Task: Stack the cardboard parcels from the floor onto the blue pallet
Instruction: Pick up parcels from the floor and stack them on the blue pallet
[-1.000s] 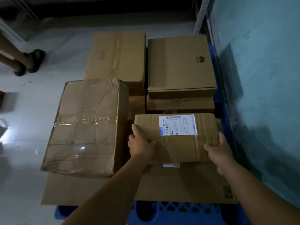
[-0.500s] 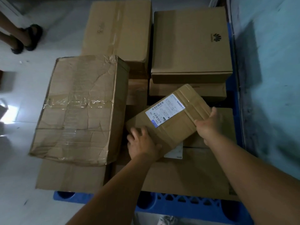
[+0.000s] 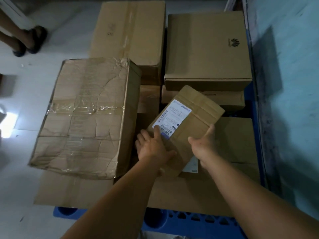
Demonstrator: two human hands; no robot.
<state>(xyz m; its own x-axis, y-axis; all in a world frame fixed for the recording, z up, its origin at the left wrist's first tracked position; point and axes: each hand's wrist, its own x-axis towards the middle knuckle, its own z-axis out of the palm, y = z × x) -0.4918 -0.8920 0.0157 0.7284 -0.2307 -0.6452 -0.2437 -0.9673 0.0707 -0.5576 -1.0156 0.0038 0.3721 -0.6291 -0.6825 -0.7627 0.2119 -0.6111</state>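
On blue pallet [image 3: 198,225], hands [image 3: 152,149] hold labelled parcel [image 3: 186,128].

Huawei logo on rear right box [image 3: 207,49]; "530" on small parcel's label [image 3: 172,118].

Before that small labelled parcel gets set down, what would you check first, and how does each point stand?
1. Left hand on the small parcel, fingers across its label: ok.
2. Right hand gripping its right edge: ok.
3. Parcel square with the stack: not ok, it sits turned at an angle.
4. Flat box underneath to carry it: ok.
5. Crumpled big box out of the way: ok, it lies to the left.
6. Gap between boxes deep enough for the parcel: cannot tell.
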